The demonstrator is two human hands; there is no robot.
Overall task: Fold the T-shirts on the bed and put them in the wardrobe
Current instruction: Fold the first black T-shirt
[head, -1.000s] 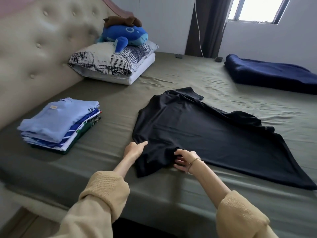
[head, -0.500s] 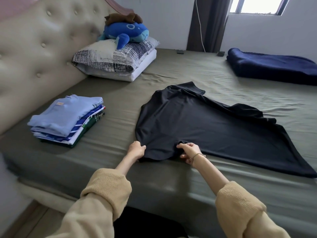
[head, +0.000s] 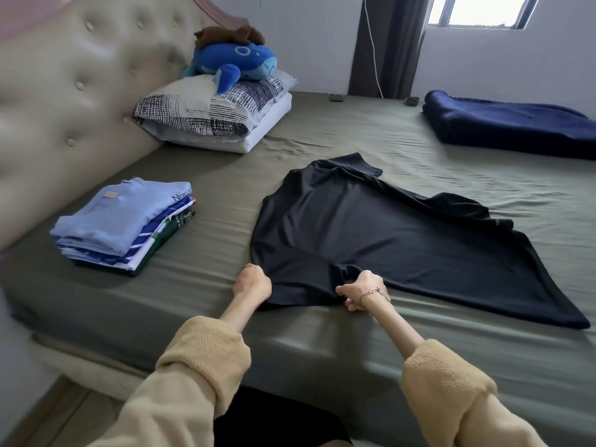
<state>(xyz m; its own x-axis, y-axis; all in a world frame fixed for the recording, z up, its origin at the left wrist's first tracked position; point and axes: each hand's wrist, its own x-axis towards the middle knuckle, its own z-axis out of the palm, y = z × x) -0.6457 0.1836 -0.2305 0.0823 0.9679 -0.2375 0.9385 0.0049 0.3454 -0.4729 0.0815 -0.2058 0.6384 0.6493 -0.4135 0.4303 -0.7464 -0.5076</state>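
Black T-shirt [head: 387,240] spread on bed [head: 322,343], frame centre. Left hand [head: 253,283] and right hand [head: 362,290] grip its near edge, fingers curled. Folded stack [head: 125,221] lies centre left.

Bare sheet [head: 222,221] between stack [head: 125,224], shirt [head: 387,240]

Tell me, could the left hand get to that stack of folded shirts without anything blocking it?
Probably yes. Only bare olive bedsheet lies between the left hand and the stack of folded shirts. But that hand now grips the black T-shirt, so it must let go first.
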